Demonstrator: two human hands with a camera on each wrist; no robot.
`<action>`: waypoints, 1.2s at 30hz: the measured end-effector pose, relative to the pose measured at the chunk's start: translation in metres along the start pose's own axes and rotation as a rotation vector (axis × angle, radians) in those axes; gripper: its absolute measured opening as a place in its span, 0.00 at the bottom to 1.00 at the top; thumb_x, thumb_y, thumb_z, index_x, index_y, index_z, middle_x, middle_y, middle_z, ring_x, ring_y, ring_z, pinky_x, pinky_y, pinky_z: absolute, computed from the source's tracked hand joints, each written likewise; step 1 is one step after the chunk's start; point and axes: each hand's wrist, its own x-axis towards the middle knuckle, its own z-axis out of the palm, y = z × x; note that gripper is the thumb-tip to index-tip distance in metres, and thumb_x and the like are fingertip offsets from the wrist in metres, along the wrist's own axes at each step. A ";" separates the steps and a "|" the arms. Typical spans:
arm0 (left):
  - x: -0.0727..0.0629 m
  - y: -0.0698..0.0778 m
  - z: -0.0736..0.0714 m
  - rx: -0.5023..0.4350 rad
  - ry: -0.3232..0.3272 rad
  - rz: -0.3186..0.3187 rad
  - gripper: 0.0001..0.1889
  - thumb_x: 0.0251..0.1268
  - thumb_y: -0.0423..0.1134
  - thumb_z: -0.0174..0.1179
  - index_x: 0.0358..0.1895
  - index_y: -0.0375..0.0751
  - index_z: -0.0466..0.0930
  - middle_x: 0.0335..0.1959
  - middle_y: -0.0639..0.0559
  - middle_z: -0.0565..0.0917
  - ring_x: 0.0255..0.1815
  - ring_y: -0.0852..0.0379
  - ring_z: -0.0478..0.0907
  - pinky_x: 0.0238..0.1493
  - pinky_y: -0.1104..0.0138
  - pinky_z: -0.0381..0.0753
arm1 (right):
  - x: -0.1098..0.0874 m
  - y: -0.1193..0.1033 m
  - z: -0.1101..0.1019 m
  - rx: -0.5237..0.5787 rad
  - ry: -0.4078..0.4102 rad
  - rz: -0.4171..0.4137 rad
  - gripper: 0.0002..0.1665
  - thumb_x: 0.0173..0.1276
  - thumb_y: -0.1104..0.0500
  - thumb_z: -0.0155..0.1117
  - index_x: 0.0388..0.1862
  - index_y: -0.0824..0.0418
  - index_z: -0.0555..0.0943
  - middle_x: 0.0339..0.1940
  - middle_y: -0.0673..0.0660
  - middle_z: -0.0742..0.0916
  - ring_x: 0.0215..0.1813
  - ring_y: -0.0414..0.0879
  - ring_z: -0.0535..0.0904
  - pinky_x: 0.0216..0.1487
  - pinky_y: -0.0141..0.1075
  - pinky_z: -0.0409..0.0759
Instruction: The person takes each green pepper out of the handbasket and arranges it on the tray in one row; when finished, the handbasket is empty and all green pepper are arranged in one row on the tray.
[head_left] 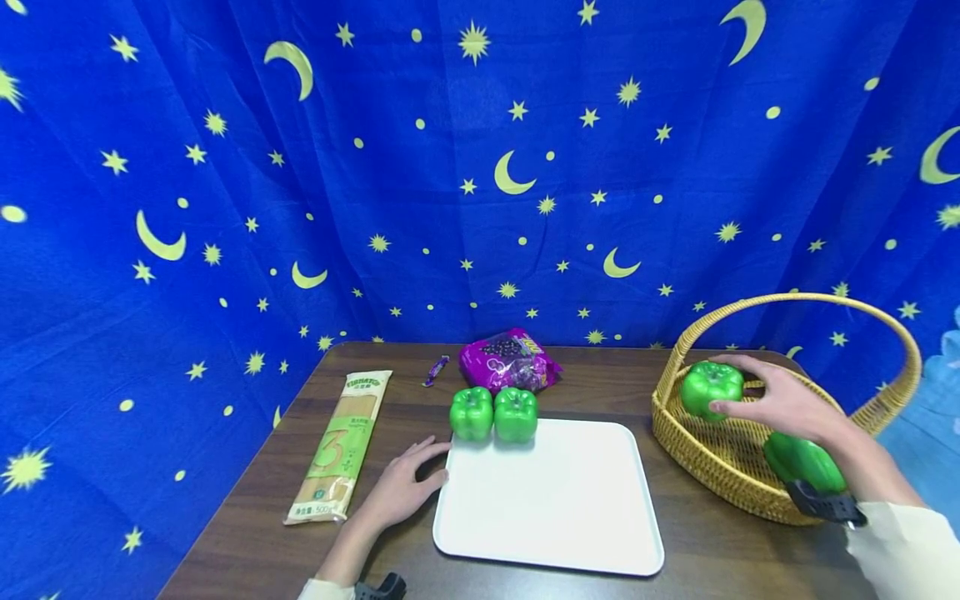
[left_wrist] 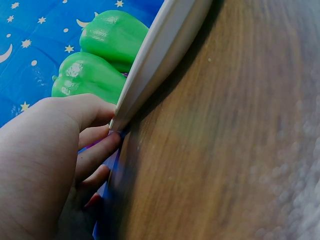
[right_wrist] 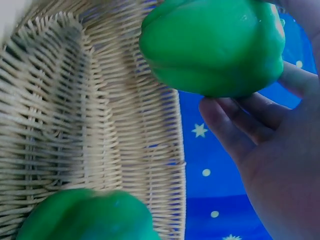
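Observation:
My right hand (head_left: 787, 400) grips a green bell pepper (head_left: 712, 390) between thumb and fingers, over the far left part of a wicker basket (head_left: 738, 475). Another green pepper (head_left: 805, 463) lies inside the basket, under my right wrist; the right wrist view shows it low in the frame. On the left, my left hand (head_left: 405, 487) touches the left edge of a white tray (head_left: 555, 508) with thumb and fingers. Two green bell peppers, a left one (head_left: 472, 413) and a right one (head_left: 516, 415), stand side by side at the tray's far left corner.
A spaghetti pack (head_left: 341, 450) lies left of my left hand. Behind the tray are a purple bag (head_left: 508, 360) with grape pictures and a small purple wrapped candy (head_left: 436, 371). The basket's tall handle (head_left: 795, 297) arches above my right hand. A blue starry curtain hangs behind the table.

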 end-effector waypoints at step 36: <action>0.001 -0.001 0.001 -0.012 -0.011 -0.015 0.23 0.63 0.59 0.58 0.62 0.66 0.74 0.70 0.47 0.67 0.71 0.40 0.57 0.66 0.36 0.51 | 0.033 -0.084 0.098 0.154 -0.176 -0.125 0.44 0.54 0.44 0.75 0.67 0.58 0.70 0.51 0.53 0.81 0.47 0.45 0.77 0.49 0.47 0.77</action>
